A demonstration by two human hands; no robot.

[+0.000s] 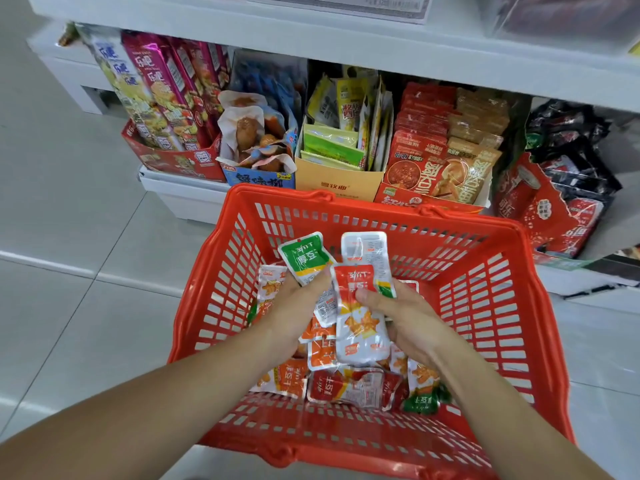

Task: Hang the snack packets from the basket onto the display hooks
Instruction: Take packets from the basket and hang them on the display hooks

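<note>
While the left hand [294,308] curls its fingers round a green-topped snack packet [304,256] and the right hand [407,318] pinches a red-topped packet [360,320] under its thumb with a white packet [365,249] fanned behind, a slick pouch could, I judge, slip out as the hands lift. Both hands sit inside the red plastic basket [381,211], whose floor holds a loose heap of orange, red and green packets [349,388]. No display hooks show, and a yellow carton [339,183] on the shelf beyond holds green and yellow sachets.
</note>
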